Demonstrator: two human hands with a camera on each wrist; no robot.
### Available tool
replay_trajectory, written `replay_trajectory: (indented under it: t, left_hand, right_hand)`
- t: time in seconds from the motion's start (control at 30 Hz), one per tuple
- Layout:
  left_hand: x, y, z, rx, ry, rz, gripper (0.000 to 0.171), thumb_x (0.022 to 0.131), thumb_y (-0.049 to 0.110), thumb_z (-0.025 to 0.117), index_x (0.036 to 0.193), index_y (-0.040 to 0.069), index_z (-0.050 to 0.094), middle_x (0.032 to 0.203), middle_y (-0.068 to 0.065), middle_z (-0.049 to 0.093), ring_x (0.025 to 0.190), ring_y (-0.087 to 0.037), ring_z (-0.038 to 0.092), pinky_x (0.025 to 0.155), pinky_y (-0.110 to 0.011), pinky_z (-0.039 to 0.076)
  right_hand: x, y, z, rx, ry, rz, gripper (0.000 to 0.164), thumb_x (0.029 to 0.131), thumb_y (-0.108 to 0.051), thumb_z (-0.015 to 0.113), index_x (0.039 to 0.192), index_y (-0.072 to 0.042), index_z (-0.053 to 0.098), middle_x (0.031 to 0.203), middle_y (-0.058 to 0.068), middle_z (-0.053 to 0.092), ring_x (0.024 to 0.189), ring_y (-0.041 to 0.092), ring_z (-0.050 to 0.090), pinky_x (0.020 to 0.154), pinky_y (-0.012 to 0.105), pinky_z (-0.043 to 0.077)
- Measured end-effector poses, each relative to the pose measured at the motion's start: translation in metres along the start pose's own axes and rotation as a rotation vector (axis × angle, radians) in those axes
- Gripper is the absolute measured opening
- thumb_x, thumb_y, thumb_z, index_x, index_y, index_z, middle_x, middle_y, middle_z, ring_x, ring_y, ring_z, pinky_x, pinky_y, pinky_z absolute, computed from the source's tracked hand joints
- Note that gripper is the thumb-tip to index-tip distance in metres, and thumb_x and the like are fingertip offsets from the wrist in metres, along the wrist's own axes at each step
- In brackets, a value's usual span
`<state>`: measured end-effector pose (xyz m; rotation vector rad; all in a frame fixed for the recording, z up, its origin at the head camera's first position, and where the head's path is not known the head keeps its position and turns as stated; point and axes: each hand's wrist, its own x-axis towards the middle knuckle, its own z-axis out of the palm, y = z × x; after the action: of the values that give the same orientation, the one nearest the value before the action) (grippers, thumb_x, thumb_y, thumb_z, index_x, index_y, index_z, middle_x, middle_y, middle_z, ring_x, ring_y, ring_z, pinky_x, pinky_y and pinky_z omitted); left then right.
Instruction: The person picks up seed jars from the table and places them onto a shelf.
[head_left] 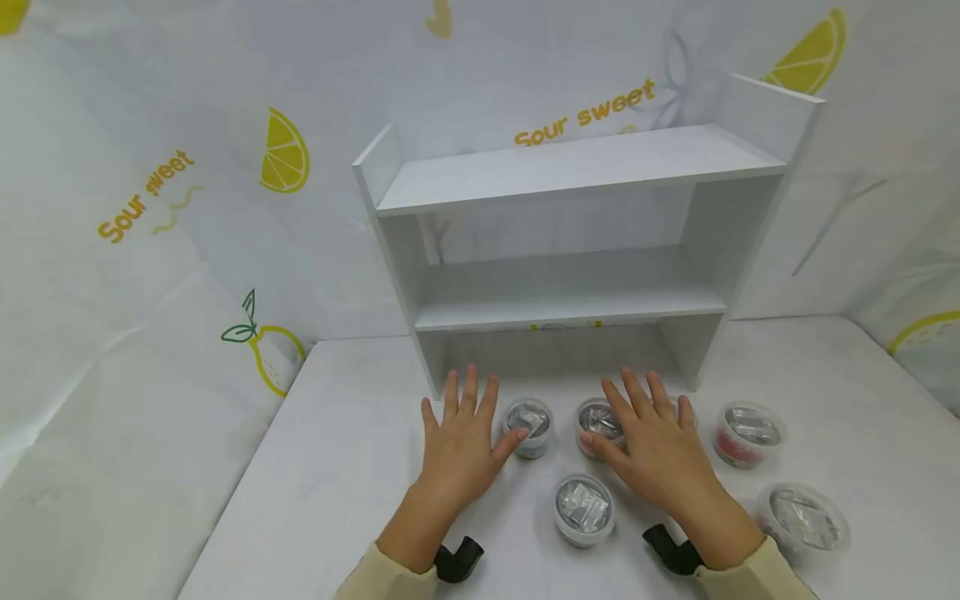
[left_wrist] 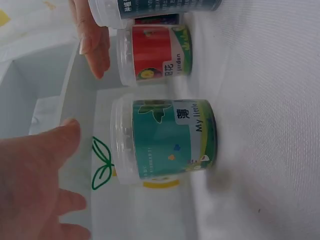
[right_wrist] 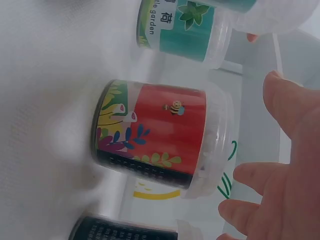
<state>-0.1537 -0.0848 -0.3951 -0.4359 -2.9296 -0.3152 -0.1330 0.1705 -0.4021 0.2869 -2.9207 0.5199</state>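
Observation:
Both hands reach forward with fingers spread, palms down, and hold nothing. My left hand (head_left: 461, 450) is beside a plastic jar with a teal label (left_wrist: 165, 140) reading "My little". In the left wrist view its thumb (left_wrist: 65, 142) is apart from that jar's clear lid. My right hand (head_left: 663, 454) hovers over a red-labelled jar (right_wrist: 157, 132) with a bee printed on it, and hides part of that jar in the head view. Another jar (head_left: 584, 508) stands nearer, between the two forearms. Silvery packets show through the clear lids.
A white shelf unit (head_left: 570, 287) with raised sides stands behind the jars on the white table (head_left: 337, 467). More jars stand at right, one with a red label (head_left: 748, 435), one closer to me (head_left: 802, 523). A lemon-printed sheet (head_left: 225, 83) covers the background. Black curved pieces (head_left: 459, 560) sit by the wrists.

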Motion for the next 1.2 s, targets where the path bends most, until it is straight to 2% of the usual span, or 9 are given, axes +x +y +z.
replay_trajectory:
  t: [0.07, 0.13, 0.3, 0.37, 0.47, 0.57, 0.73, 1.03, 1.2]
  left_hand:
    - [0.001, -0.001, -0.004, -0.035, 0.043, 0.013, 0.078, 0.095, 0.066, 0.045, 0.155, 0.018, 0.031, 0.164, -0.013, 0.019, 0.151, -0.034, 0.013, 0.112, -0.071, 0.017]
    - [0.003, -0.003, -0.009, -0.094, 0.141, 0.031, 0.07, 0.096, 0.059, 0.05, 0.15, 0.016, 0.041, 0.16, -0.013, 0.031, 0.149, -0.033, 0.025, 0.113, -0.066, 0.023]
    - [0.015, -0.02, -0.016, -0.325, 0.565, 0.068, 0.035, 0.093, 0.031, 0.066, 0.121, 0.009, 0.066, 0.126, -0.008, 0.064, 0.118, -0.026, 0.059, 0.1, -0.046, 0.049]
    - [0.022, -0.031, -0.019, -0.442, 0.693, 0.05, 0.027, 0.092, 0.024, 0.068, 0.112, 0.005, 0.067, 0.113, -0.008, 0.067, 0.107, -0.025, 0.063, 0.091, -0.043, 0.053]
    - [0.031, -0.047, -0.023, -0.612, 0.792, -0.019, 0.026, 0.092, 0.018, 0.069, 0.11, 0.0, 0.064, 0.106, -0.011, 0.064, 0.1, -0.027, 0.06, 0.084, -0.045, 0.054]
    - [0.043, -0.061, -0.029, -0.746, 0.807, -0.119, 0.033, 0.091, 0.018, 0.069, 0.116, -0.001, 0.059, 0.112, -0.012, 0.059, 0.101, -0.03, 0.056, 0.08, -0.044, 0.053]
    - [0.071, -0.079, -0.038, -0.89, 0.732, -0.225, 0.044, 0.092, 0.025, 0.068, 0.127, 0.003, 0.054, 0.12, -0.011, 0.054, 0.106, -0.028, 0.054, 0.081, -0.035, 0.05]
    - [0.093, -0.089, -0.027, -0.905, 0.699, -0.298, 0.029, 0.091, 0.029, 0.07, 0.104, 0.004, 0.068, 0.096, -0.01, 0.069, 0.092, -0.017, 0.061, 0.071, -0.03, 0.051]
    - [0.095, -0.086, -0.021, -0.946, 0.735, -0.324, 0.027, 0.088, 0.027, 0.071, 0.093, 0.001, 0.07, 0.088, -0.012, 0.07, 0.087, -0.017, 0.062, 0.066, -0.027, 0.049]
  right_hand:
    - [0.001, -0.001, -0.001, 0.004, 0.001, -0.005, 0.085, 0.092, -0.067, 0.048, 0.154, -0.01, 0.032, 0.162, 0.021, 0.02, 0.148, 0.047, 0.009, 0.11, 0.075, 0.005]
    - [0.001, -0.002, -0.003, 0.009, -0.003, -0.007, 0.086, 0.093, -0.067, 0.048, 0.154, -0.009, 0.032, 0.162, 0.021, 0.018, 0.149, 0.047, 0.008, 0.11, 0.075, 0.005]
    - [-0.001, -0.001, -0.007, 0.028, -0.024, 0.0, 0.087, 0.093, -0.068, 0.045, 0.155, -0.009, 0.028, 0.163, 0.021, 0.015, 0.149, 0.046, 0.003, 0.11, 0.075, 0.002]
    - [-0.002, 0.0, -0.008, 0.031, -0.027, 0.002, 0.087, 0.093, -0.068, 0.046, 0.155, -0.009, 0.028, 0.163, 0.021, 0.015, 0.149, 0.046, 0.003, 0.11, 0.075, 0.002]
    - [-0.003, 0.001, -0.008, 0.032, -0.028, 0.003, 0.087, 0.093, -0.068, 0.046, 0.155, -0.01, 0.029, 0.163, 0.021, 0.015, 0.149, 0.046, 0.004, 0.11, 0.074, 0.002]
    - [-0.004, 0.001, -0.008, 0.042, -0.02, -0.009, 0.086, 0.093, -0.066, 0.047, 0.154, -0.009, 0.031, 0.162, 0.022, 0.016, 0.149, 0.047, 0.007, 0.111, 0.074, 0.004]
    - [0.0, -0.001, -0.01, 0.065, 0.05, -0.09, 0.08, 0.093, -0.059, 0.055, 0.151, -0.007, 0.038, 0.16, 0.02, 0.024, 0.148, 0.045, 0.016, 0.112, 0.07, 0.014]
    - [0.0, -0.006, -0.011, 0.183, 0.153, -0.247, 0.061, 0.09, -0.042, 0.069, 0.139, -0.009, 0.055, 0.146, 0.012, 0.05, 0.136, 0.038, 0.043, 0.107, 0.059, 0.038]
    - [-0.003, -0.006, -0.012, 0.241, 0.217, -0.301, 0.044, 0.088, -0.035, 0.074, 0.127, -0.017, 0.065, 0.12, -0.002, 0.067, 0.11, 0.021, 0.063, 0.088, 0.044, 0.055]
